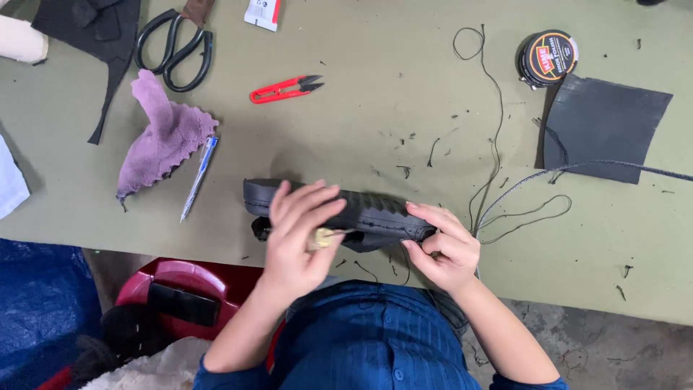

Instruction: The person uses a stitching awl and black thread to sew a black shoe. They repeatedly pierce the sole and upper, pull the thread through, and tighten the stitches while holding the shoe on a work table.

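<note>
A black shoe (364,209) lies on its side near the front edge of the olive table (361,123), its ridged sole facing up. My left hand (297,231) rests over its left half and grips a small tool with a pale wooden handle (323,238) whose thin tip points right at the sole. My right hand (442,245) pinches the shoe's right end. Dark thread (498,166) trails from the shoe's right end up across the table.
Red thread snips (285,89), big black scissors (175,49), a purple cloth (164,137), a pen (198,177) and black material (97,36) lie at the back left. A round polish tin (548,58) and dark sheet (603,126) sit at right. A red stool (180,289) stands below.
</note>
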